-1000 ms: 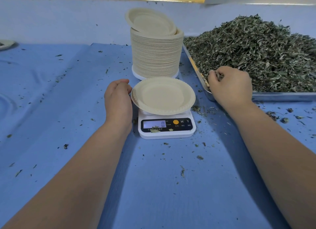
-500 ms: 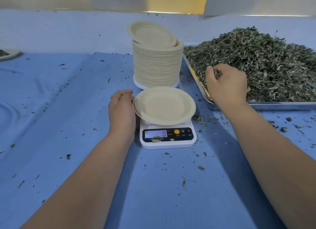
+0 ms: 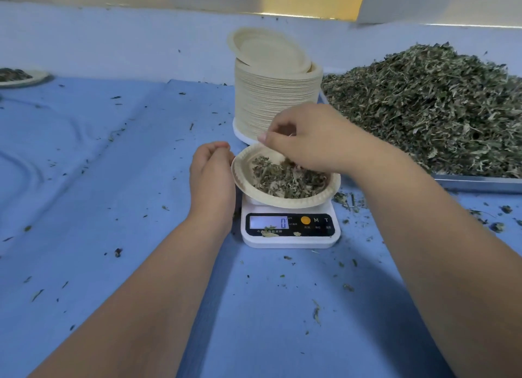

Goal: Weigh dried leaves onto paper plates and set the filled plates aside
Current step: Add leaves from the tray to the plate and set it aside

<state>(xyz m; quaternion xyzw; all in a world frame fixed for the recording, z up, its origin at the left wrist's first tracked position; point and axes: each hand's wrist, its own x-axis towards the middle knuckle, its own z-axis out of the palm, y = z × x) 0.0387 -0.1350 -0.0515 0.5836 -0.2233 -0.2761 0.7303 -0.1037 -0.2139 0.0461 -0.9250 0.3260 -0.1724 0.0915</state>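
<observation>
A paper plate (image 3: 282, 202) sits on the small white scale (image 3: 288, 240), whose display reads 0. A heap of dried leaves (image 3: 276, 177) lies in the plate. My right hand (image 3: 319, 140) hovers over the plate's far side with loosely curled fingers pointing down, and leaves lie just beneath it. My left hand (image 3: 211, 180) rests on the cloth next to the plate's left rim, with curled fingers that grip nothing I can see. The big pile of dried leaves (image 3: 423, 109) fills a metal tray (image 3: 480, 182) at the right.
A tall stack of empty paper plates (image 3: 271, 103) stands right behind the scale. A filled plate (image 3: 19, 77) sits at the far left edge. Leaf crumbs are scattered over the blue cloth (image 3: 113, 180). A wall closes the back.
My right hand came from the leaf pile to above the plate, and the plate, empty before, now holds leaves. My left hand stayed beside the plate.
</observation>
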